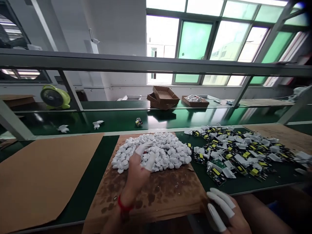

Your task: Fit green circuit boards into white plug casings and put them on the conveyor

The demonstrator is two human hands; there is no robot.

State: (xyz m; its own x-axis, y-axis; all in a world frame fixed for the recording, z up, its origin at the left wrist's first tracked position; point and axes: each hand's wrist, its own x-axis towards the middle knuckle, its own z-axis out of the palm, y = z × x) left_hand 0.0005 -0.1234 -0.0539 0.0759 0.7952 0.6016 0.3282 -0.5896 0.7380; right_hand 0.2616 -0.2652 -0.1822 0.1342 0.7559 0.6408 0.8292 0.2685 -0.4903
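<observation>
A heap of small white plastic pieces lies on a stained sheet of cardboard in front of me. My left hand, with white finger covers and a red band at the wrist, reaches over the left part of that heap. Its thumb and fingers are apart, and nothing shows between them. At the cardboard's near right corner is my right hand, low in view, its white-covered fingers stretched out and holding nothing visible. Circuit boards with yellow parts and white plastic pieces form a loose pile on the right.
Another cardboard sheet covers the left of the green bench. Beyond it run a green belt with a few loose parts and a grey metal rail. Cardboard trays and a green fan stand at the back.
</observation>
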